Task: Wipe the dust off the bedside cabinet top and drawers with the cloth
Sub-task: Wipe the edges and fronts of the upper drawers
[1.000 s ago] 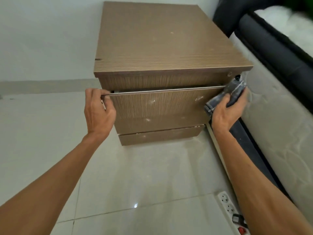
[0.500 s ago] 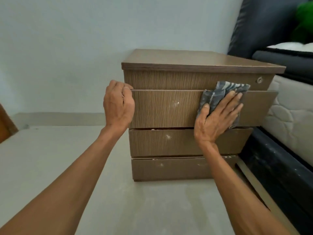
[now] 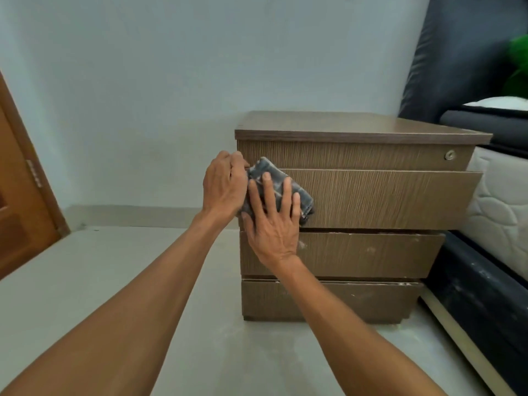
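The brown wood-grain bedside cabinet (image 3: 363,125) stands on the floor against the wall, seen from low in front. Its top drawer (image 3: 385,198) is pulled out a little; two more drawer fronts sit below, with pale specks on them. A folded grey checked cloth (image 3: 274,178) lies flat on the left end of the top drawer front. My right hand (image 3: 273,218) presses on it with fingers spread. My left hand (image 3: 224,185) grips the drawer's upper left corner, right beside the cloth.
A bed with a white quilted mattress (image 3: 503,212) and dark frame (image 3: 480,292) stands close on the cabinet's right. A brown wooden door (image 3: 20,195) is at the far left. Pale floor tiles (image 3: 85,281) stretch in front and to the left.
My right hand has slid the cloth from the right end of the top drawer front across to its left end, next to my left hand. The view dropped lower.
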Tool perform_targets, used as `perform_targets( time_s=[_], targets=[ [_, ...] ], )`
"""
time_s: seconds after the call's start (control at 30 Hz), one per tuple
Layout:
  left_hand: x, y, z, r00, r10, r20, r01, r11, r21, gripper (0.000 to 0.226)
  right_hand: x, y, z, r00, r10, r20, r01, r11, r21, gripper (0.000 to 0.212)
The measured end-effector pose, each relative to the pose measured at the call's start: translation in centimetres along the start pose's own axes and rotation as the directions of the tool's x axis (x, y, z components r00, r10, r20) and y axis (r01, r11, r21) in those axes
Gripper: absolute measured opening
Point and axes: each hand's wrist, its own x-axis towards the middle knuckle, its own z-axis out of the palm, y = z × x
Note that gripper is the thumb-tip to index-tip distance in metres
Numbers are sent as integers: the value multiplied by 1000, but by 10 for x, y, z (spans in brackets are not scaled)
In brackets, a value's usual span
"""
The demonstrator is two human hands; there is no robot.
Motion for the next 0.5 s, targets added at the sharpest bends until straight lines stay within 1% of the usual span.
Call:
perform_targets(
  time_s=[0.07, 0.13, 0.2, 0.27, 0.33, 0.37, 0.4, 0.43, 0.5],
  targets=[
    [0, 2, -1, 1000, -5, 20, 5, 1000, 16, 43, -2, -6, 2, 988, -154, 28, 155, 987, -46, 66],
    [-2, 5, -3, 999, 11, 43, -13, 999, 44, 42, -6, -5, 1, 944, -318, 92, 323, 946, -38, 59],
    [-4, 8, -3, 998, 16, 63, -21, 997, 80, 42, -8, -5, -5, 889, -428, 166, 433, 901, 2, 58],
    [-6, 10, -3, 997, 24, 72, -33, 991, 127, 42, -12, -7, -13, 817, -525, 239, 525, 848, 70, 59],
    [-13, 8, -1, 993, 74, 87, -90, 975, 201, 38, -22, -6, -20, 712, -621, 328, 610, 778, 150, 62],
    [-17, 5, 0, 989, 110, 100, -131, 963, 236, 35, -29, -5, -23, 671, -648, 360, 633, 754, 177, 63],
    [-22, 1, 2, 982, 145, 117, -172, 950, 262, 34, -37, -2, -28, 660, -656, 367, 635, 747, 195, 63],
    [-26, -4, 3, 976, 176, 129, -206, 938, 280, 35, -45, 2, -32, 681, -645, 346, 616, 760, 206, 62],
    [-30, -11, 5, 969, 211, 127, -240, 923, 300, 41, -62, 15, -40, 776, -565, 282, 522, 825, 216, 64]
  ],
)
